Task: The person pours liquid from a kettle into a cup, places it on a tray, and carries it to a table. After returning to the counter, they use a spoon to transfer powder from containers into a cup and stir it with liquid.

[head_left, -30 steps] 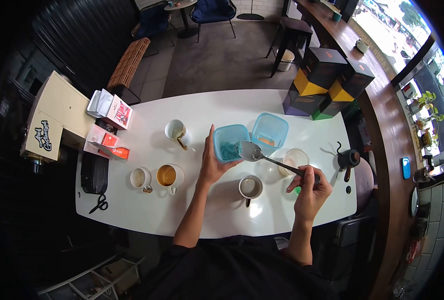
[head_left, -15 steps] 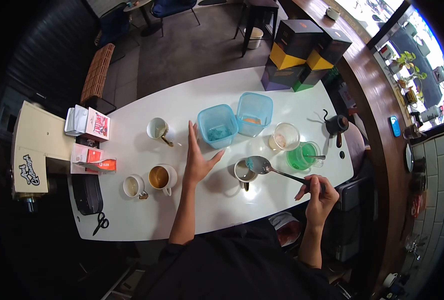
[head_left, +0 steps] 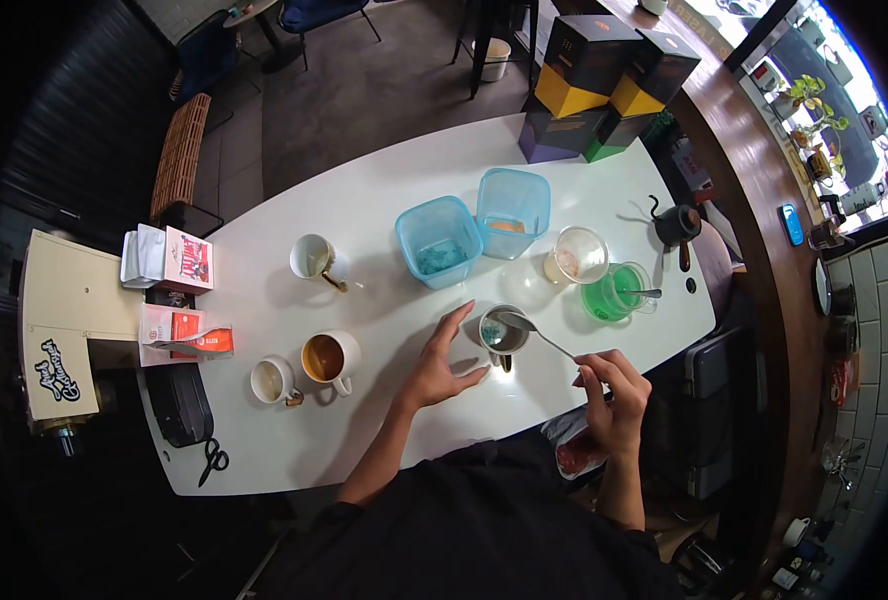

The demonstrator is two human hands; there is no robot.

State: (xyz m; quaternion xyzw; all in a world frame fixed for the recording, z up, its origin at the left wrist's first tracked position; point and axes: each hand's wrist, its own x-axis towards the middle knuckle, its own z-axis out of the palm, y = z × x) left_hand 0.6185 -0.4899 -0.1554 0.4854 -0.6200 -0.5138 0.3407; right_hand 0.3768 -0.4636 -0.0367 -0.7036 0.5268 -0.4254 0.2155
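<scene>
My right hand point(head_left: 616, 400) grips the handle end of a metal spoon point(head_left: 554, 340). The spoon's bowl tips into a mug point(head_left: 505, 350) with bluish bits inside it. Close to the mug's left side is my left hand point(head_left: 441, 365), fingers spread and thumb apart, holding nothing. Behind the hands stands a light-blue plastic tub point(head_left: 409, 235) with blue-green bits at its bottom. A second light-blue tub point(head_left: 529, 195) beside it has something orange in it. To the right are a clear cup point(head_left: 592, 250) and a glass cup of green liquid point(head_left: 606, 303) with a spoon in it.
On the left of the white table point(head_left: 294, 455) are a white mug point(head_left: 311, 257), a mug of brown liquid point(head_left: 349, 365), a smaller cup point(head_left: 269, 380) and black scissors point(head_left: 214, 460). Stacked boxes point(head_left: 574, 90) rise at the back right. A black kettle point(head_left: 674, 225) sits at the right.
The spoon's bowl has gone from above the mug's rim down into it, and bluish bits now show inside. My left hand has come from beside the tub toward the mug.
</scene>
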